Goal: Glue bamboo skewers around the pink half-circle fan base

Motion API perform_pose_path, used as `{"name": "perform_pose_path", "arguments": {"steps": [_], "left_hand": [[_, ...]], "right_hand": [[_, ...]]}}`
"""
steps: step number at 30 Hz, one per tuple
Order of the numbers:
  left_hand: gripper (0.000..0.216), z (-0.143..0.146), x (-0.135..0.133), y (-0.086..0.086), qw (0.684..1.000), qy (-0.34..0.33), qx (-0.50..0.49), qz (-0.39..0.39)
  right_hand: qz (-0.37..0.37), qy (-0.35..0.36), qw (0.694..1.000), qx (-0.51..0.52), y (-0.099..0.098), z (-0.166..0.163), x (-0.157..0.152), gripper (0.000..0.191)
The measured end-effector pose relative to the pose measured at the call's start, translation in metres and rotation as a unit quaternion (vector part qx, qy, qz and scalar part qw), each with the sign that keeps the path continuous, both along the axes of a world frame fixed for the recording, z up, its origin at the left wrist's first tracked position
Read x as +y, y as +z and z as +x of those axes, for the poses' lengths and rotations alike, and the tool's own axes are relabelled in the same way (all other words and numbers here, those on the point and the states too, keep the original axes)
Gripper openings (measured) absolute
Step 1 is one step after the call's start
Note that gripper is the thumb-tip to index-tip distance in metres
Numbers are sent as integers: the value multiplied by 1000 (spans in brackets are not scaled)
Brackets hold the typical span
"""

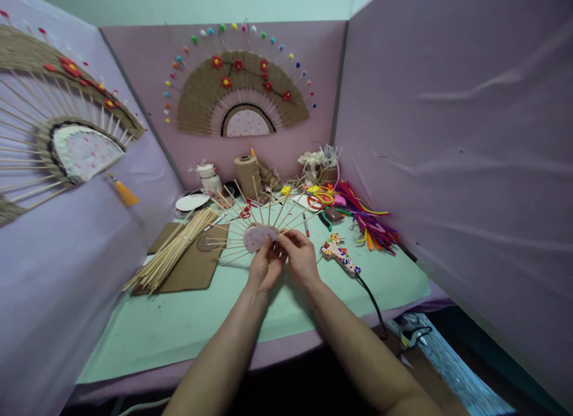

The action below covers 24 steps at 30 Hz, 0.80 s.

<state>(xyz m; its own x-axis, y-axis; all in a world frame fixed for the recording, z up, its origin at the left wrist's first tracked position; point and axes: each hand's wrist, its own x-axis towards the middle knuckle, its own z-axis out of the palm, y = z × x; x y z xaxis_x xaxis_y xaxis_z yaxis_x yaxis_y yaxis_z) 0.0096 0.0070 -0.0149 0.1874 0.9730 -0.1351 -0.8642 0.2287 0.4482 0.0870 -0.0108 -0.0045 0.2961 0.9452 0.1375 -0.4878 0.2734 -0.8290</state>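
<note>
Between my hands, above the table, is a small fan frame (255,239): a pale, spotted half-round base with thin wooden sticks spreading outward from its curved edge. My left hand (267,265) grips the base from below, thumb on its face. At the base's right end, my right hand (299,253) pinches with thumb and fingers close together; whether a stick or the base edge sits in that pinch is hidden. A flower-patterned glue gun (339,253) lies to the right of my right hand, its black cord running off the table's front edge.
A bundle of wooden sticks (179,249) lies on cardboard (210,273) at left. Behind stand a twine spool (248,176) and a white bottle (209,178). Colourful pipe cleaners (373,228) are heaped at right. Finished fans hang on the back panel (313,46) and left panel (27,273).
</note>
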Motion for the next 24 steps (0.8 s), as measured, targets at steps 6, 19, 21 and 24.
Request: {"name": "perform_pose_path", "arguments": {"steps": [6, 19, 21, 24], "left_hand": [[8, -5, 2, 3, 1000, -2, -8, -14], [8, -1, -2, 1, 1000, -2, 0, 14], [8, -1, -2, 1, 1000, -3, 4, 14], [12, 1, -3, -2, 1000, -5, -3, 22]], "right_hand": [[17, 9, 999, -25, 0, 2, 0, 24], [26, -15, 997, -65, 3, 4, -3, 14], [27, -18, 997, -65, 3, 4, -4, 13], [43, -28, 997, -52, 3, 4, -2, 10]]}}
